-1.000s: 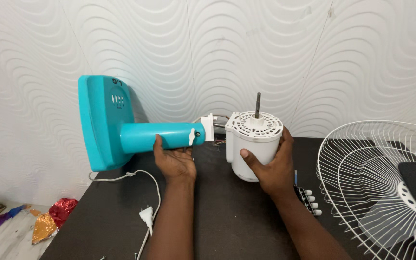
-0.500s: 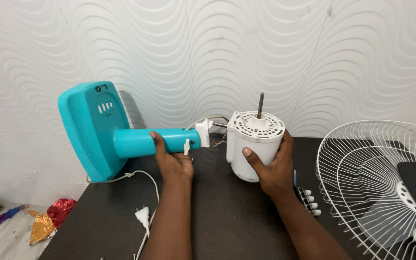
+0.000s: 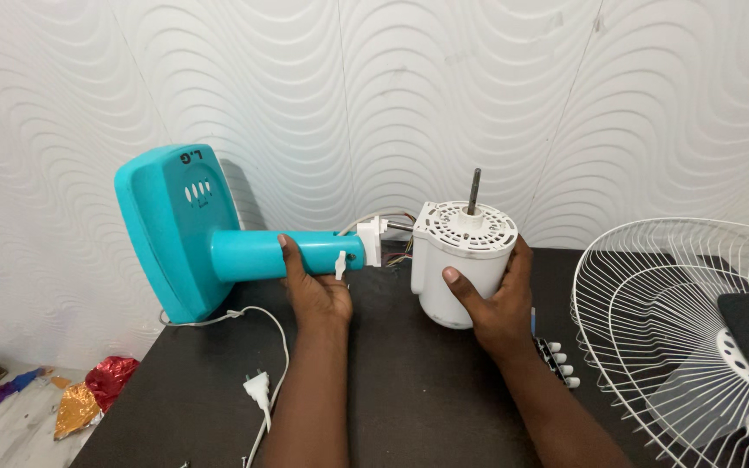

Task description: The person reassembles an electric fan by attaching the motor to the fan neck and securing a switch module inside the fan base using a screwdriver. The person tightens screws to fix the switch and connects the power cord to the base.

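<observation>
1. Gripping the teal fan stand [image 3: 262, 254] by its column, the left hand [image 3: 315, 290] is wrapped closed around the tube near its 3 o'clock end, thumb on the near side.
2. Right hand [image 3: 498, 305] is closed around the white motor housing [image 3: 461, 260], fingers around the far side and thumb across the front; the housing sits upright on the dark surface [image 3: 409, 390], metal shaft [image 3: 474, 191] pointing to 12 o'clock.
3. Change since a second ago: the stand's flat base [image 3: 171, 230] has tipped from nearly square-on to leaning toward 1 o'clock, and the column has turned in the left hand. The motor has hardly moved.
4. Reading: the stand is being rotated about its column while the motor is held steady; the white neck bracket [image 3: 371, 240] and loose coloured wires [image 3: 400, 251] bridge the gap between them, so the two parts are near but only loosely joined.
5. White power cord and plug [image 3: 257, 386] trail from the base toward 6 o'clock.
6. White wire grille [image 3: 652, 321] lies at 3 o'clock of the motor; small white-tipped switch block [image 3: 558, 360] sits just beside the right wrist.
7. Foil wrappers [image 3: 88, 394] lie at 8 o'clock, off the surface.
</observation>
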